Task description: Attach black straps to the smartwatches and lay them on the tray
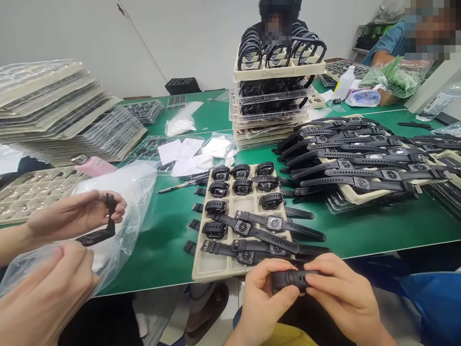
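Note:
Near the table's front edge, my left hand (264, 298) and my right hand (344, 290) are closed on one black watch strap (292, 279). My left thumb presses on its near side, while my right fingers pinch its right end. Whether a watch case hangs below is hidden by my fingers. Just beyond my hands lies a cream compartment tray (211, 263) of black smartwatches. Some have their straps looped shut, as the looped watch (215, 229) does. Others lie flat with straps spread, including the flat watch (243, 227).
At left, a co-worker's hands (72, 216) hold a black strap and a clear plastic bag (139, 192). Stacked trays (54, 110) stand behind them. More flat watches (360, 163) cover trays at right. A tray stack (277, 72) rises at the back, before another person.

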Demonstrator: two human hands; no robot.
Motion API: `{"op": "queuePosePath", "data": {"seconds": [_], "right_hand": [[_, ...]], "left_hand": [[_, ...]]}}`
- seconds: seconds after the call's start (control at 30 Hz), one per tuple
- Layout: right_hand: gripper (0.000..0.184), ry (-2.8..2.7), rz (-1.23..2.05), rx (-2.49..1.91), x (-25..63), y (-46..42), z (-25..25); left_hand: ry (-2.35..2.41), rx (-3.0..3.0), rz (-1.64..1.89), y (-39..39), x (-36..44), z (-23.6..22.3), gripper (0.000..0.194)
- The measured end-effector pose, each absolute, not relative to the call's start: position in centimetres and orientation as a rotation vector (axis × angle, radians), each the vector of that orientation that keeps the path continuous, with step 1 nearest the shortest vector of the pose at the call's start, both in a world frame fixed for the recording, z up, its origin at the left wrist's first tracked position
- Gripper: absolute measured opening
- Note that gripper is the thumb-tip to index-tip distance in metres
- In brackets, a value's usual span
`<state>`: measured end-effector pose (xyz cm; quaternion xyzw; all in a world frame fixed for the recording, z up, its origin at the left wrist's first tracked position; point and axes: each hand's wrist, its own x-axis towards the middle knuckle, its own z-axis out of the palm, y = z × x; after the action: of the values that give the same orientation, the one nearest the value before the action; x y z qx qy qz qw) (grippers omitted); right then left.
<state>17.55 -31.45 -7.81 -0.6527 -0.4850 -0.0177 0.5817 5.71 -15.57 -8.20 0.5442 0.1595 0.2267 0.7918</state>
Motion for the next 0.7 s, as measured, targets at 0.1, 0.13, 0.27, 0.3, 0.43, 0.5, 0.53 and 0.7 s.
{"op": "queuePosePath", "data": {"seconds": [0.1, 0.13, 0.27, 0.3, 0.43, 0.5, 0.53, 0.7], "right_hand": [[0.034, -1.172, -0.051, -1.508, 17.5, -31.3, -7.6], [0.032, -1.174, -0.050, -1.498, 17.4, -31.2, -7.5], [0.026, -1.158, -0.066, -1.459, 17.0, -30.8, -7.6], [0.025, -1.152, -0.076, -1.451, 16.9, -30.7, -7.6], [0.022, -1.142, -0.034, -1.457, 16.9, -31.0, -7.6], [0.018, -1.154, 0.066, -1.485, 17.1, -31.4, -7.4], [0.019, -1.149, 0.108, -1.513, 17.2, -31.7, -7.3], [0.013, -1.042, 0.318, -1.728, 17.7, -33.0, -6.4]], "left_hand": [[0.318, 1.094, 0.449, -15.6, 5.8, -8.1, 0.023], [0.313, 1.067, 0.438, -15.7, 5.8, -8.1, 0.023], [0.305, 1.014, 0.399, -16.0, 5.8, -8.5, 0.026], [0.309, 0.995, 0.381, -16.1, 5.8, -8.7, 0.027], [0.282, 1.005, 0.388, -16.4, 5.8, -9.0, 0.028], [0.225, 1.112, 0.461, -16.3, 5.8, -8.8, 0.028], [0.194, 1.172, 0.500, -16.2, 5.8, -8.7, 0.028], [-0.034, 1.504, 0.629, -15.0, 6.0, -7.6, 0.033]]}}
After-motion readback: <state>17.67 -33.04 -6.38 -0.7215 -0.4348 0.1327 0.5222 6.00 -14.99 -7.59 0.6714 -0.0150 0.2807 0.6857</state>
